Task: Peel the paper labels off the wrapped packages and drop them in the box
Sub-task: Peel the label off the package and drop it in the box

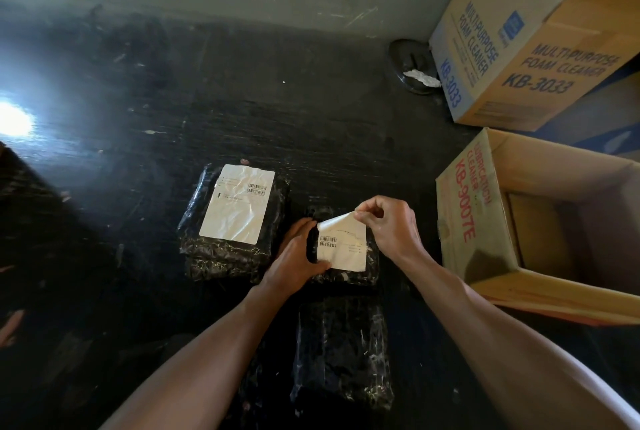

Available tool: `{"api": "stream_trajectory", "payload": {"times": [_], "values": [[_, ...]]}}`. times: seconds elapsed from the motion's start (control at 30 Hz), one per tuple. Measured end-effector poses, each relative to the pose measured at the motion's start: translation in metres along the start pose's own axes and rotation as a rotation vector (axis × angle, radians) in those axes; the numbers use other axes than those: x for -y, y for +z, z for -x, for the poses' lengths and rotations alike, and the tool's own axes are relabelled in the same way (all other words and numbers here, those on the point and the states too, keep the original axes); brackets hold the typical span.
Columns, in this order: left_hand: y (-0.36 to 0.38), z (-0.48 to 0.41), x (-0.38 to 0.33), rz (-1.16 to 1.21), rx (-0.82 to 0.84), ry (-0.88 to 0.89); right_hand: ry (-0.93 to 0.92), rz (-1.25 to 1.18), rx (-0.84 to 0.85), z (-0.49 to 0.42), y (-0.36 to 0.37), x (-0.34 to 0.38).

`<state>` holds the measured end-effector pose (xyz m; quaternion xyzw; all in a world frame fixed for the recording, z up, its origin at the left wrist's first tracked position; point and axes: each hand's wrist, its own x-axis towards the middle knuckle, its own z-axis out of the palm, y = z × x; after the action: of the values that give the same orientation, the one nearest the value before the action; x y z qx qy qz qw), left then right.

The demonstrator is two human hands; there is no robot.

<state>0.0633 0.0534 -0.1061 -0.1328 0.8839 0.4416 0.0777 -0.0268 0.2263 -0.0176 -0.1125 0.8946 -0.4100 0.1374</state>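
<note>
Three black wrapped packages lie on the dark floor. The middle package carries a white paper label whose top edge is lifted and curled. My right hand pinches that lifted corner. My left hand presses down on the package's left side. The left package has a larger white label lying flat on it. The near package shows no label. The open cardboard box with red print stands to the right.
A closed carton printed in blue stands at the back right, next to the grey wall. A dark round lid with a crumpled white scrap lies beside it. Bright glare hits the floor at the far left.
</note>
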Motion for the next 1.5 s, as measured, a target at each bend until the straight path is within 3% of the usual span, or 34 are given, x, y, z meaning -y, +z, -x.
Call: {"api": "stream_trajectory", "payload": {"times": [0.83, 1.2, 1.5], "values": [[0.004, -0.002, -0.001, -0.009, -0.036, -0.010, -0.012, -0.112, -0.129, 0.032, -0.013, 0.004], [-0.003, -0.010, 0.008, 0.038, 0.121, 0.153, 0.065, -0.101, -0.110, 0.016, -0.020, -0.007], [0.003, -0.011, 0.019, -0.050, 0.139, 0.259, 0.070, -0.120, -0.134, 0.016, -0.022, -0.013]]}}
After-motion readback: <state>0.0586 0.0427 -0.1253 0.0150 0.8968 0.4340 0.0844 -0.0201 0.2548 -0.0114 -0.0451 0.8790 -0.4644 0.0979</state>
